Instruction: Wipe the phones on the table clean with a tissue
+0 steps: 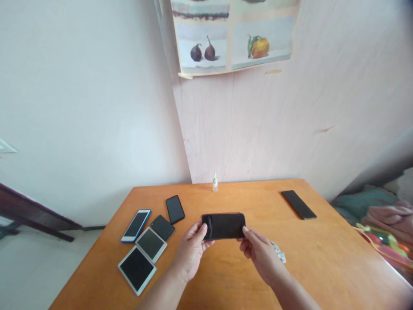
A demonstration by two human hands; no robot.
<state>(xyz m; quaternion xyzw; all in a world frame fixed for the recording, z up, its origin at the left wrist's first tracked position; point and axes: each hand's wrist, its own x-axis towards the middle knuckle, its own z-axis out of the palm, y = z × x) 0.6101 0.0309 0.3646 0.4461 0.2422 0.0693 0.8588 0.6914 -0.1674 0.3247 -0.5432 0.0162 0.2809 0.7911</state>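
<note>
A black smartphone (223,226) is held sideways above the table, its dark screen turned up toward me. My left hand (191,249) grips its left end, thumb on the front and fingers behind. At the right end, my right hand (260,253) pinches the phone's lower corner between thumb and fingers. Partly hidden behind my right hand lies a crumpled pale cloth or tissue (279,253). A small clear dropper-type bottle (215,183) stands upright at the table's back edge, beyond the phone.
On the left of the wooden table (226,284) lie a white phone with a blue edge (136,225), two dark phones and two white-framed tablets (137,270). Another black phone (298,204) lies back right. A wall (232,129) rises behind; fabrics (387,219) are heaped beyond the right edge.
</note>
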